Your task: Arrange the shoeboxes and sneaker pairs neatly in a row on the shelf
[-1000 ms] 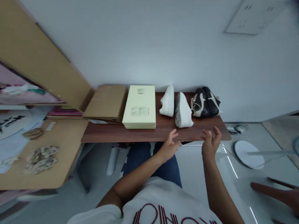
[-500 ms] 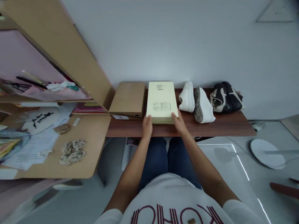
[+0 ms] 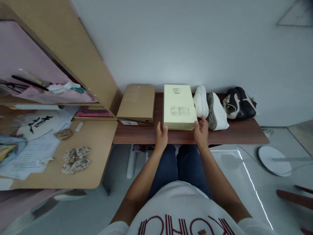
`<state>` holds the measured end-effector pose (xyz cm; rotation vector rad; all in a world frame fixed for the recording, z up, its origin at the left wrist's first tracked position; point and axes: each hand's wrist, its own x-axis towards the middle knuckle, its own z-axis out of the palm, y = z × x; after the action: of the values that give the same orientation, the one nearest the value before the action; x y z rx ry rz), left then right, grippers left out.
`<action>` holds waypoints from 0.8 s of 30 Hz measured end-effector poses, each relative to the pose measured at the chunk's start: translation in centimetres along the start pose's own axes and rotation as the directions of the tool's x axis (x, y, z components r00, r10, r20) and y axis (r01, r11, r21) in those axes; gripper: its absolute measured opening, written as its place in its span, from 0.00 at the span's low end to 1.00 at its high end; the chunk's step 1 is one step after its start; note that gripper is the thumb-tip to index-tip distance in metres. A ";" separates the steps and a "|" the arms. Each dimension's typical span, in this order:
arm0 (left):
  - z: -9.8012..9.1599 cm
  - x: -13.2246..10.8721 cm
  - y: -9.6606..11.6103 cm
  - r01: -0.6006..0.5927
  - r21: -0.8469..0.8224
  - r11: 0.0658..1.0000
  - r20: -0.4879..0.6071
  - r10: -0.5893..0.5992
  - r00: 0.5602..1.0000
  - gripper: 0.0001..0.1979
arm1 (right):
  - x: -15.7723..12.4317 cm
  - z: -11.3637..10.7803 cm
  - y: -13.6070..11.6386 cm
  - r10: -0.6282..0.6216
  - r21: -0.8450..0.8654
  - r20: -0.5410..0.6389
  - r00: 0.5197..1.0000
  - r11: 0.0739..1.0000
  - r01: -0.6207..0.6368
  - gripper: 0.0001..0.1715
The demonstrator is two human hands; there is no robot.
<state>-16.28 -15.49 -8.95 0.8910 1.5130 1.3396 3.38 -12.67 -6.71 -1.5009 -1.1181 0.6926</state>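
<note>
A pale yellow box [image 3: 179,104] lies flat on the dark wooden bench [image 3: 137,135], its printed labels facing up. Near its front left corner is my left hand [image 3: 161,137], fingers apart and holding nothing. My right hand [image 3: 201,132] is at the box's front right corner, fingers spread, with nothing gripped. To the left, across a strip of bare wood, sits a brown cardboard box [image 3: 138,102]. A white shoe [image 3: 201,101] stands close against the yellow box's right side, and a second white shoe [image 3: 218,112] leans on its side beyond it.
Black and white shoes [image 3: 238,102] sit farther right on the bench. A desk [image 3: 97,147] at the left holds a patterned scrunchie [image 3: 76,160], papers and a white cap [image 3: 39,125]. Behind the bench rises a plain wall [image 3: 183,42].
The yellow box has shifted right, away from the brown box and up to the white shoe. Both my hands have let go of it and opened.
</note>
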 end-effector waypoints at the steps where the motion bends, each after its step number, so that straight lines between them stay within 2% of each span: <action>1: -1.1 -0.7 -0.1 -0.009 -0.018 1.000 -0.026 0.009 1.000 0.35 | -1.1 0.0 -0.6 -0.055 -0.011 -0.047 0.997 0.998 0.054 0.42; 3: -3.6 -2.0 -0.1 -0.016 -0.080 0.997 -0.061 0.011 0.998 0.32 | -3.8 0.6 -2.0 -0.149 0.028 -0.030 0.988 0.988 0.150 0.35; 5: -5.9 -2.6 0.0 -0.005 -0.127 0.992 -0.098 -0.008 0.995 0.30 | -6.6 2.2 -3.4 -0.183 0.135 0.130 0.975 0.977 0.165 0.29; 6: -6.9 -2.7 0.0 0.001 -0.133 0.991 -0.113 -0.016 0.993 0.29 | -7.8 3.3 -3.9 -0.182 0.190 0.242 0.953 0.972 0.137 0.28; 8: -8.8 -2.4 0.1 -0.012 -0.111 0.994 -0.144 -0.004 0.990 0.26 | -9.5 5.8 -4.3 -0.154 0.240 0.461 0.874 0.970 0.045 0.28; 10: -10.7 -1.8 0.1 -0.056 -0.063 0.996 -0.192 0.043 0.980 0.24 | -10.4 8.1 -3.9 -0.070 0.206 0.595 0.801 0.976 -0.068 0.35; 11: -11.7 -1.3 0.1 -0.077 -0.038 0.996 -0.229 0.066 0.971 0.22 | -10.5 9.2 -3.6 -0.012 0.180 0.621 0.784 0.975 -0.128 0.39; 14: -15.0 0.9 0.5 -0.104 0.028 0.994 -0.368 0.107 0.924 0.19 | -9.5 12.0 -3.1 0.122 0.151 0.617 0.778 0.951 -0.269 0.50; 18: -18.5 5.2 2.1 -0.134 0.095 0.987 -0.453 0.162 0.876 0.20 | -6.9 15.0 -4.4 0.132 0.163 0.582 0.803 0.948 -0.274 0.54; 21: -19.6 8.1 3.6 -0.154 0.100 0.983 -0.439 0.183 0.880 0.22 | -5.2 16.9 -6.1 0.138 0.147 0.546 0.826 0.955 -0.257 0.53; 24: -19.9 10.1 4.9 -0.153 0.113 0.982 -0.395 0.185 0.900 0.26 | -3.8 18.3 -7.5 0.131 0.138 0.523 0.842 0.962 -0.236 0.52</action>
<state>-38.58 -12.07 -5.58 0.8437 1.8478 1.6790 -16.28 -8.84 -4.48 -1.2936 -1.2556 1.3583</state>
